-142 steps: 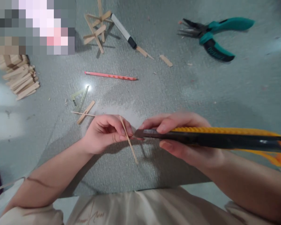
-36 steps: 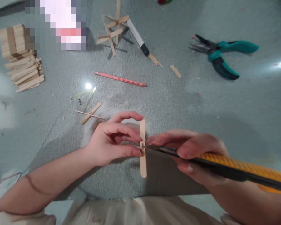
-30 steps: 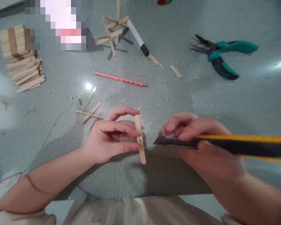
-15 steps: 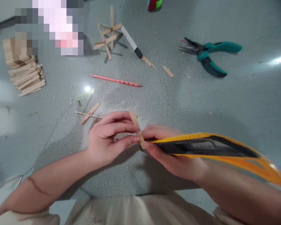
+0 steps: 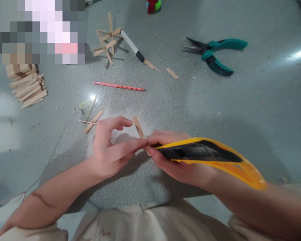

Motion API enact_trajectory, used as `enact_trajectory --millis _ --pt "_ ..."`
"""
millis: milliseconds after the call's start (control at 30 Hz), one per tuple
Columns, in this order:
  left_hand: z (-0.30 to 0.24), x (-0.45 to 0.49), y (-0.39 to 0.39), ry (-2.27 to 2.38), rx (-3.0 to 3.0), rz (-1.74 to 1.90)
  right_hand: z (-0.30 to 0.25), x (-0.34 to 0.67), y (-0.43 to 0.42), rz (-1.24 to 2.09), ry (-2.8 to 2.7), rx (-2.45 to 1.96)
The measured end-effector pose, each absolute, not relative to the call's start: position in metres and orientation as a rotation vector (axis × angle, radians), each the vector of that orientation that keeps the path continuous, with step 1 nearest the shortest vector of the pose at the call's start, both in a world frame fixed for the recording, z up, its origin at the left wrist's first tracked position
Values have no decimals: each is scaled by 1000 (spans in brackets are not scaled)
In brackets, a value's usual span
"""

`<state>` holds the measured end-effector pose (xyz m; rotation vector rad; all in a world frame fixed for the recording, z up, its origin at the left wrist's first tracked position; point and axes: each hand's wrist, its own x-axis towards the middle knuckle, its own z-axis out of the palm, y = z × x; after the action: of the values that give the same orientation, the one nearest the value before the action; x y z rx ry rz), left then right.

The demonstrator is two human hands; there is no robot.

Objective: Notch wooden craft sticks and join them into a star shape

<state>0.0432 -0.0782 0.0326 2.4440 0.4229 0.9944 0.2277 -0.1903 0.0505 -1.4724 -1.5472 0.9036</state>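
Observation:
My left hand (image 5: pixel 112 147) pinches a wooden craft stick (image 5: pixel 138 127) near its lower part, its index finger lifted and curved away. My right hand (image 5: pixel 175 159) is closed around a yellow-and-black utility knife (image 5: pixel 203 150), with the handle pointing right over my forearm. The right thumb tip presses by the stick's lower end. The knife's front end is at the stick; its blade is hidden by my fingers. Just beyond my left hand lie another craft stick (image 5: pixel 96 117) and a thin wooden skewer (image 5: pixel 84 121).
A pink pencil (image 5: pixel 120 86) and a clear set square (image 5: pixel 84 105) lie ahead. Farther off are joined craft sticks (image 5: pixel 105 47), a white-and-black craft knife (image 5: pixel 130 42), a stick piece (image 5: pixel 172 73) and teal-handled pliers (image 5: pixel 210 52). Stacked sticks (image 5: pixel 31 87) are at left.
My left index finger has lifted off the stick, and the other fingers have shifted to its lower part. The knife's handle has swung closer. The view has shifted slightly.

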Motion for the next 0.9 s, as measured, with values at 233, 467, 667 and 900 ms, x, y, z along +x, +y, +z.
enact_trajectory --millis 233,467,667,900 --pt "34 46 -78 454 2326 988 50 226 -193 891 -1574 -1506" --pt "36 47 -78 421 2437 967 52 228 -192 912 -1565 -1492" --pt "36 48 -70 517 2437 986 52 228 -193 916 -1526 -1511" --pt "36 48 -67 555 2201 850 48 233 -190 941 -1485 -1453"
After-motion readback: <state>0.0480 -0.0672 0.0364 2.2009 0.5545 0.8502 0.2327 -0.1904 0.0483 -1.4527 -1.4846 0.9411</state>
